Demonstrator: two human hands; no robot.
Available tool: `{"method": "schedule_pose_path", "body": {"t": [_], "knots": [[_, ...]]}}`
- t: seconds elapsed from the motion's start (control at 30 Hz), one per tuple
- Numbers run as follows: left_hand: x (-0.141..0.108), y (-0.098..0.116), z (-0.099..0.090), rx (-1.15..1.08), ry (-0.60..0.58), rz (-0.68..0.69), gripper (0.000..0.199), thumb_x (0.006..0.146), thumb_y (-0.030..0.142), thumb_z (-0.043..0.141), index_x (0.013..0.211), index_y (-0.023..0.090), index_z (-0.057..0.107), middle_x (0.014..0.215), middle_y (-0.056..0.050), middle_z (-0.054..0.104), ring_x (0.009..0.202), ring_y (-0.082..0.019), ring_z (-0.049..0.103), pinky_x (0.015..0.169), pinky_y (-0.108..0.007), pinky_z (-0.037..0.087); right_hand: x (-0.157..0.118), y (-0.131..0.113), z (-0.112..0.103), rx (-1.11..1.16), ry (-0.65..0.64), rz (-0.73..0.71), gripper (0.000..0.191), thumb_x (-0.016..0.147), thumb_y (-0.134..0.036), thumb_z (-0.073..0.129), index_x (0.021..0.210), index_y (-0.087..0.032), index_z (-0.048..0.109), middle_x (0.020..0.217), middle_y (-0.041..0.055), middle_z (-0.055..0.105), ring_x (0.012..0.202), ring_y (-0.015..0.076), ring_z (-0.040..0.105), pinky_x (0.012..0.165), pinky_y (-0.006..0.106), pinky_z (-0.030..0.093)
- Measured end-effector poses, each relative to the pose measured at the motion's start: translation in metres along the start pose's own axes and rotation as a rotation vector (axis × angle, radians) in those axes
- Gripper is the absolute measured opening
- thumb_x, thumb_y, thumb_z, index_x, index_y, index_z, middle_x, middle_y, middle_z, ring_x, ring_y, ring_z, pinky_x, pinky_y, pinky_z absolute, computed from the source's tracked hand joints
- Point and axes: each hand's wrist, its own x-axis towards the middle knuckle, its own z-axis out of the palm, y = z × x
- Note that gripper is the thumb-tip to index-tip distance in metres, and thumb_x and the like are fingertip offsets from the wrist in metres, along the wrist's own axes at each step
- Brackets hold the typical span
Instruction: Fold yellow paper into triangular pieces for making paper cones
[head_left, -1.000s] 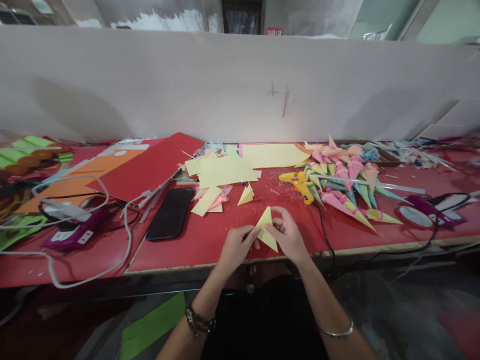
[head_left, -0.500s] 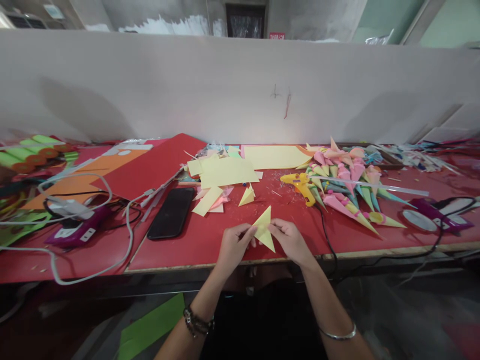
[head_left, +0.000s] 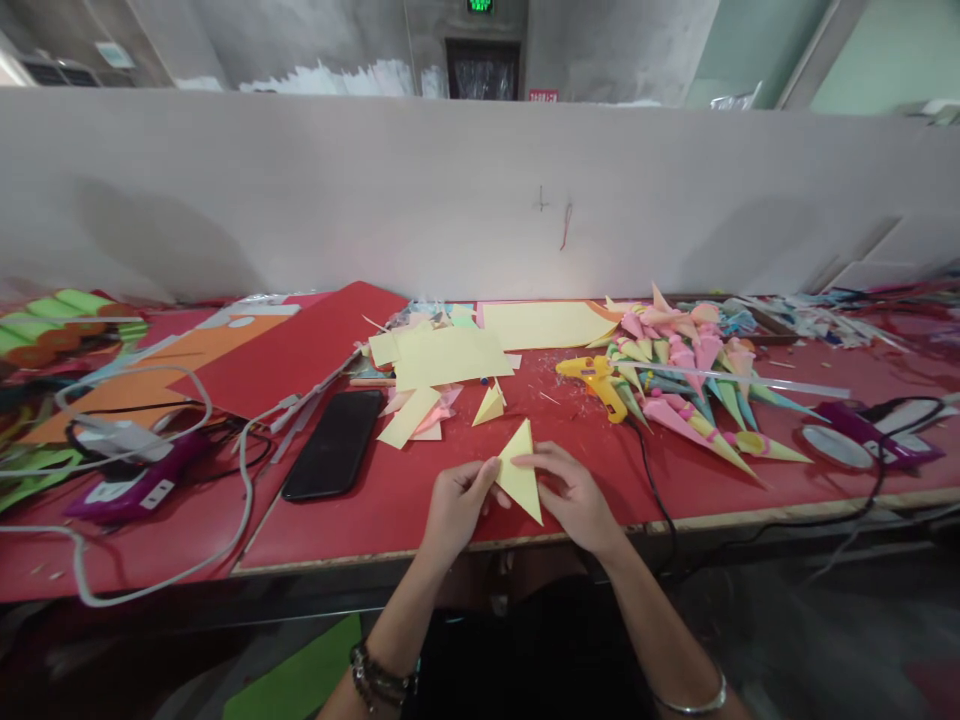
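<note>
A folded yellow paper triangle (head_left: 520,476) is held above the front edge of the red table (head_left: 420,515). My left hand (head_left: 459,503) pinches its left side between thumb and fingers. On its right side, the fingers of my right hand (head_left: 574,492) press against the paper, the index finger lying over its upper face. Just beyond the hands stands a small folded yellow piece (head_left: 490,404). Loose yellow paper sheets (head_left: 452,355) lie behind it. A yellow glue gun (head_left: 596,383) rests to the right, beside a pile of pastel paper cones (head_left: 694,360).
A black phone (head_left: 334,445) lies left of my hands. Farther left are red card (head_left: 300,350), white cables (head_left: 244,470) and a purple power strip (head_left: 139,480). At right, a round lid-like disc (head_left: 836,447) sits by another purple strip (head_left: 889,440).
The paper now shows a flatter, single triangle face, and my right fingers have shifted across its edge. The camera view has tilted slightly upward.
</note>
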Motion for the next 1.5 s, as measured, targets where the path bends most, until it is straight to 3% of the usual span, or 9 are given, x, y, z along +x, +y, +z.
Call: {"method": "schedule_pose_path", "body": {"t": [0.17, 0.4, 0.63, 0.83, 0.97, 1.1, 1.3, 1.37, 1.5], "knots": [[0.001, -0.002, -0.002, -0.025, -0.032, 0.028, 0.042, 0.076, 0.042, 0.045, 0.044, 0.015, 0.045, 0.041, 0.004, 0.040, 0.043, -0.007, 0.037, 0.045, -0.020, 0.028, -0.001, -0.003, 0.001, -0.005, 0.013, 0.002, 0.024, 0.073, -0.017, 0.054, 0.092, -0.025, 0.065, 0.086, 0.0034, 0.057, 0.084, 0.0162, 0.054, 0.076, 0.027, 0.043], [-0.002, 0.000, 0.000, -0.031, -0.111, 0.037, 0.035, 0.076, 0.038, 0.044, 0.051, 0.015, 0.050, 0.043, 0.003, 0.046, 0.043, -0.008, 0.038, 0.044, -0.019, 0.029, -0.001, -0.007, 0.002, -0.026, -0.037, 0.018, 0.015, 0.072, -0.027, 0.059, 0.085, -0.023, 0.067, 0.081, 0.0035, 0.058, 0.076, 0.0163, 0.055, 0.068, 0.027, 0.044], [-0.004, 0.008, 0.000, 0.057, -0.280, 0.070, 0.033, 0.077, 0.028, 0.041, 0.053, 0.014, 0.058, 0.050, 0.000, 0.059, 0.044, -0.008, 0.040, 0.045, -0.018, 0.030, 0.000, -0.004, 0.004, 0.018, 0.082, 0.180, 0.018, 0.074, -0.031, 0.056, 0.064, -0.017, 0.058, 0.062, 0.0006, 0.056, 0.063, 0.0140, 0.052, 0.060, 0.024, 0.042], [-0.005, 0.006, 0.001, 0.096, -0.337, 0.116, 0.038, 0.082, 0.032, 0.036, 0.058, 0.015, 0.060, 0.059, -0.002, 0.062, 0.058, -0.012, 0.053, 0.060, -0.020, 0.038, 0.000, -0.004, 0.004, 0.083, 0.099, 0.213, 0.015, 0.071, -0.031, 0.058, 0.074, -0.017, 0.051, 0.062, -0.0023, 0.055, 0.058, 0.0118, 0.052, 0.054, 0.022, 0.040], [-0.005, 0.004, 0.001, 0.122, -0.378, 0.136, 0.032, 0.078, 0.038, 0.045, 0.064, 0.014, 0.060, 0.061, -0.001, 0.061, 0.057, -0.012, 0.050, 0.055, -0.019, 0.036, 0.000, -0.002, 0.004, 0.077, 0.109, 0.217, 0.015, 0.071, -0.029, 0.057, 0.077, -0.018, 0.048, 0.061, -0.0037, 0.052, 0.057, 0.0106, 0.050, 0.053, 0.020, 0.039], [-0.006, 0.002, 0.003, 0.172, -0.339, 0.131, 0.030, 0.077, 0.038, 0.046, 0.062, 0.015, 0.058, 0.056, 0.001, 0.058, 0.052, -0.010, 0.046, 0.050, -0.019, 0.032, -0.001, 0.000, 0.006, 0.081, 0.126, 0.242, 0.017, 0.071, -0.028, 0.057, 0.081, -0.020, 0.045, 0.062, -0.0040, 0.054, 0.056, 0.0107, 0.051, 0.053, 0.021, 0.040], [-0.005, 0.002, 0.003, 0.203, -0.331, 0.155, 0.033, 0.082, 0.033, 0.041, 0.058, 0.016, 0.056, 0.056, 0.001, 0.060, 0.051, -0.009, 0.048, 0.052, -0.018, 0.033, 0.001, -0.004, 0.005, 0.139, 0.080, 0.305, 0.055, 0.070, -0.019, 0.057, 0.119, -0.021, 0.034, 0.063, -0.0041, 0.059, 0.059, 0.0125, 0.056, 0.060, 0.024, 0.044], [-0.005, 0.003, 0.002, 0.190, -0.354, 0.156, 0.031, 0.082, 0.031, 0.041, 0.059, 0.016, 0.056, 0.056, 0.001, 0.060, 0.052, -0.010, 0.050, 0.053, -0.018, 0.034, 0.002, -0.004, 0.003, 0.167, 0.042, 0.334, 0.049, 0.069, -0.019, 0.057, 0.115, -0.020, 0.040, 0.063, -0.0039, 0.058, 0.058, 0.0116, 0.054, 0.057, 0.023, 0.043], [-0.005, 0.004, 0.000, 0.153, -0.438, 0.151, 0.027, 0.083, 0.032, 0.038, 0.070, 0.017, 0.056, 0.057, 0.001, 0.060, 0.055, -0.011, 0.053, 0.056, -0.018, 0.037, 0.004, -0.004, 0.001, 0.225, -0.052, 0.338, 0.010, 0.071, -0.023, 0.055, 0.077, -0.016, 0.053, 0.060, -0.0032, 0.055, 0.052, 0.0084, 0.049, 0.051, 0.020, 0.040]]}}
